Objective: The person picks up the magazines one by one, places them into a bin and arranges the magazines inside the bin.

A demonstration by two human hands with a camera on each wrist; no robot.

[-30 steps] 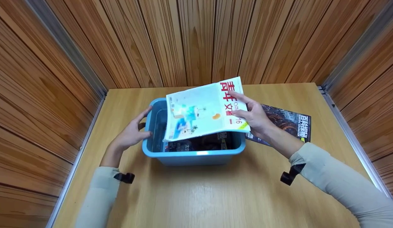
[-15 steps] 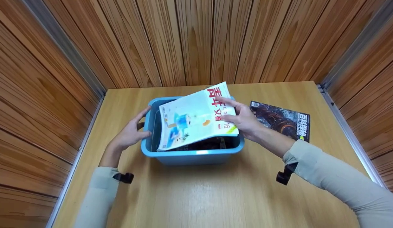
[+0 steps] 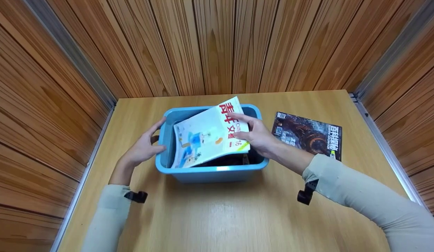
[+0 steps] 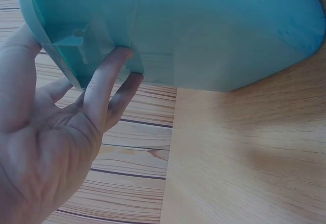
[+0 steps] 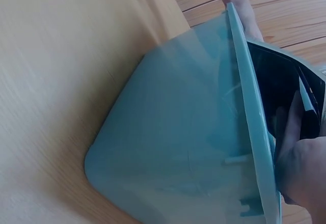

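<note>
at the near wall of the blue bin [image 3: 210, 171] the bare table [image 3: 217, 217] runs toward the person, both pale sleeves resting over it. on the bin's left rim the left hand [image 3: 143, 148] stays put as it was a second ago, thumb hooked over the lip and fingers pressed to the outer wall, steadying it; the left wrist view shows those fingers [image 4: 109, 81] curled under the rim. over the bin's mouth the right hand [image 3: 257, 134] grips the light magazine [image 3: 206, 136] by its right edge, thumb on the cover. a second ago that magazine was raised above the bin and nearly level; now it has dropped and tilted, its left corner down inside against the left wall, the right side still above the rim. dark magazines already lie beneath it. so the drop-in looks about half done. right of the bin, a dark magazine [image 3: 308, 134] lies flat on the table, untouched.
</note>
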